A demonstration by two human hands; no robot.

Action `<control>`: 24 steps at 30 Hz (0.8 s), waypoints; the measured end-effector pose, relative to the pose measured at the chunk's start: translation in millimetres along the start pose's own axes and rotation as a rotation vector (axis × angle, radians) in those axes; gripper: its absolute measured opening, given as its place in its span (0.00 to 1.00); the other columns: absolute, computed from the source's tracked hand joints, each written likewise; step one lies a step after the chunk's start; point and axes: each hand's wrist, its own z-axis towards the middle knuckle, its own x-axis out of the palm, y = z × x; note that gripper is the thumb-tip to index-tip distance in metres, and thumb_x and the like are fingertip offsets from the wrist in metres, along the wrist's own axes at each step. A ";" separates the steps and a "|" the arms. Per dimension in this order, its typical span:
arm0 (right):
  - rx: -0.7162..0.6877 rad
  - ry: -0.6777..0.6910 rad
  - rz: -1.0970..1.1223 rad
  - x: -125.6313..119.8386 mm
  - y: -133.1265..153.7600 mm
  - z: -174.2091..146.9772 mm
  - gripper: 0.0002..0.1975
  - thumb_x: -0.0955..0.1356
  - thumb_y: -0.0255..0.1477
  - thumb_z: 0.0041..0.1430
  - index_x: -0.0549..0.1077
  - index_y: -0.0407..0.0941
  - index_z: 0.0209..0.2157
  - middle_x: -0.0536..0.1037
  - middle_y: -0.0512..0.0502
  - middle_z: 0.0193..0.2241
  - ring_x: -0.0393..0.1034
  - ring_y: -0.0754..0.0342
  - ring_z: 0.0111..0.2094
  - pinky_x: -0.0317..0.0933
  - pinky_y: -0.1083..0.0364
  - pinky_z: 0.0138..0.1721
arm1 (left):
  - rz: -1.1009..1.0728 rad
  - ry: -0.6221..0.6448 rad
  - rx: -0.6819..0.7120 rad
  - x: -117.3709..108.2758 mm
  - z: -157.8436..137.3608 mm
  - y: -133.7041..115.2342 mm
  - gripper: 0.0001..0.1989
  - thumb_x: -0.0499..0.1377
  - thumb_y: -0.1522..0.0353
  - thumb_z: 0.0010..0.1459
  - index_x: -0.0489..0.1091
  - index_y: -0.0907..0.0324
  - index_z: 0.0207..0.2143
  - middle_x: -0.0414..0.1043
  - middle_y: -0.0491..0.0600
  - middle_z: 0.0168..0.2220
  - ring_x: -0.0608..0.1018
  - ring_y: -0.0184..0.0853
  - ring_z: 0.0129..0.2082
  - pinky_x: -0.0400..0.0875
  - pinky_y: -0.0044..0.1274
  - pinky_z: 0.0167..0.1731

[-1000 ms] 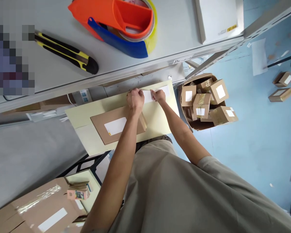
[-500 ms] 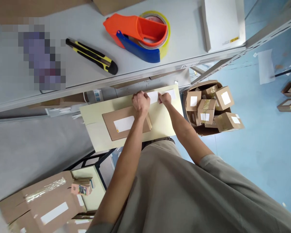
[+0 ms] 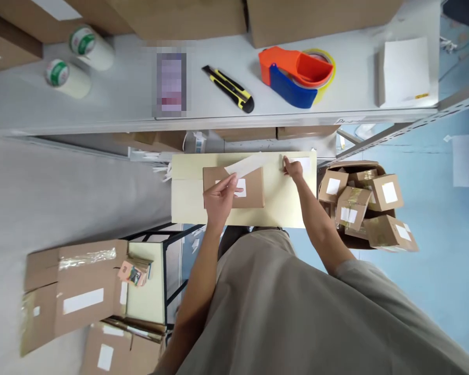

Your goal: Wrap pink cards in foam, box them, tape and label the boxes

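My left hand (image 3: 220, 200) pinches one end of a white paper strip (image 3: 250, 165). The strip slants up to the right over a flat brown cardboard box (image 3: 254, 192), which bears a white label (image 3: 241, 187) partly hidden by my fingers. Further right, my right hand (image 3: 294, 169) is closed above the pale yellow tabletop (image 3: 279, 203), apart from the strip. Beside its fingers lies another white paper label (image 3: 305, 164). Whether anything sits between the right fingertips is too small to make out.
The grey shelf (image 3: 133, 112) ahead carries a cutter knife (image 3: 229, 88), an orange and blue tape dispenser (image 3: 293, 75), a white box (image 3: 406, 70) and label rolls (image 3: 68, 78). Right stands a carton of small boxes (image 3: 359, 203); lower left lie flattened cartons (image 3: 82, 297).
My left hand has moved down and left relative to the table, drawing the paper strip over the box. The right hand has come away from the strip. The view has swung left.
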 end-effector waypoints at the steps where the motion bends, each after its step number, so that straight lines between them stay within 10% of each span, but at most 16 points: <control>1: -0.026 0.008 0.043 0.1 -3.1 -12.9 0.34 0.65 0.49 0.82 0.76 0.43 0.24 0.83 0.41 0.21 0.75 0.58 0.19 0.67 0.61 0.28 | -0.028 0.000 -0.008 -7.7 -6.0 2.2 0.27 0.69 0.46 0.65 0.87 0.57 0.53 0.89 0.52 0.38 0.90 0.42 0.34 0.83 0.27 0.31; 6: -0.292 0.213 0.385 13.2 -22.0 -129.3 0.43 0.62 0.68 0.71 0.81 0.42 0.32 0.85 0.41 0.29 0.76 0.57 0.24 0.63 0.60 0.24 | -0.130 0.072 -0.047 -36.6 -19.0 19.2 0.28 0.75 0.47 0.59 0.87 0.58 0.53 0.89 0.54 0.42 0.90 0.43 0.33 0.81 0.27 0.28; 11: -0.500 0.370 0.663 53.7 -3.6 -241.2 0.40 0.76 0.70 0.51 0.83 0.47 0.42 0.88 0.42 0.42 0.83 0.48 0.43 0.77 0.52 0.41 | -0.184 0.248 -0.078 -55.7 -19.5 30.2 0.26 0.76 0.49 0.58 0.88 0.58 0.49 0.89 0.56 0.42 0.89 0.41 0.31 0.80 0.27 0.27; 18: -0.545 0.159 0.635 101.6 49.0 -291.7 0.31 0.80 0.62 0.52 0.82 0.48 0.37 0.88 0.44 0.39 0.83 0.44 0.46 0.78 0.46 0.51 | -0.303 0.331 -0.074 -99.7 -11.3 31.4 0.41 0.73 0.50 0.58 0.74 0.54 0.69 0.88 0.53 0.42 0.85 0.36 0.27 0.74 0.23 0.25; 24: -0.622 0.172 0.521 129.9 75.1 -316.9 0.30 0.79 0.62 0.54 0.82 0.49 0.38 0.88 0.44 0.41 0.82 0.45 0.48 0.78 0.47 0.50 | -0.356 0.443 -0.095 -153.8 9.0 44.1 0.17 0.70 0.53 0.56 0.83 0.57 0.37 0.83 0.50 0.31 0.73 0.31 0.20 0.67 0.25 0.21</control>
